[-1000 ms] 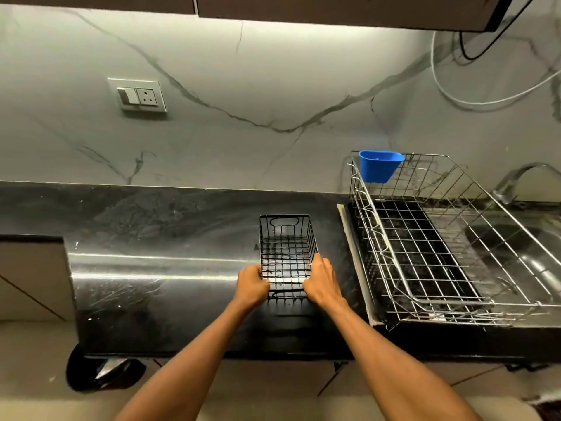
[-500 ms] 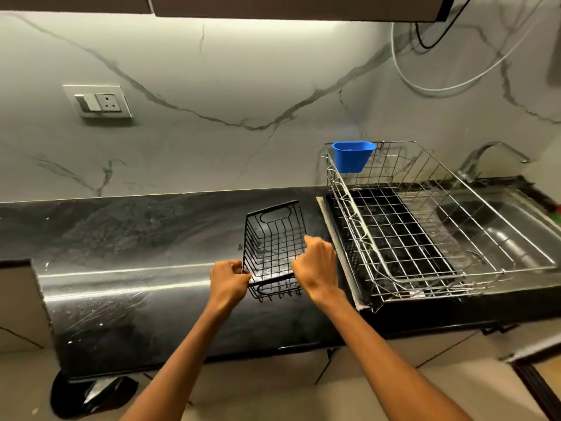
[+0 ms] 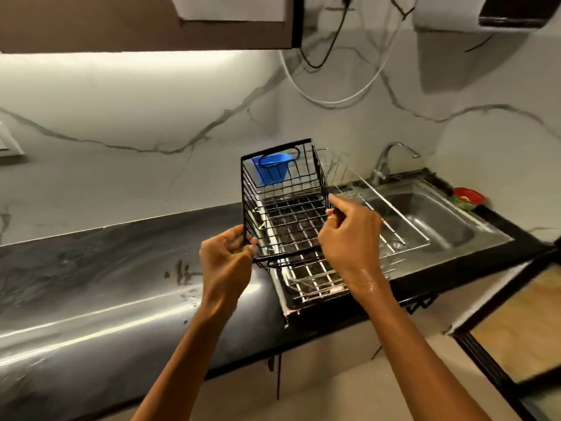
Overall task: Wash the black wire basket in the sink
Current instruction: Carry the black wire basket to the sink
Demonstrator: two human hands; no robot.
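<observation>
The black wire basket (image 3: 282,205) is lifted off the counter and held in the air, tilted, in front of the dish rack. My left hand (image 3: 226,262) grips its near left rim and my right hand (image 3: 352,235) grips its right rim. The steel sink (image 3: 437,220) lies to the right, with a curved tap (image 3: 391,156) at its back.
A chrome dish rack (image 3: 318,278) sits between the basket and the sink, with a blue cup (image 3: 270,171) hanging at its back, seen through the basket. A red and green item (image 3: 467,197) lies beyond the sink. The black counter (image 3: 106,268) stretches left. Cables hang on the wall.
The basket has been lifted off the counter and carried up and to the right, over the dish rack. Both hands moved with it, and my view has turned toward the sink.
</observation>
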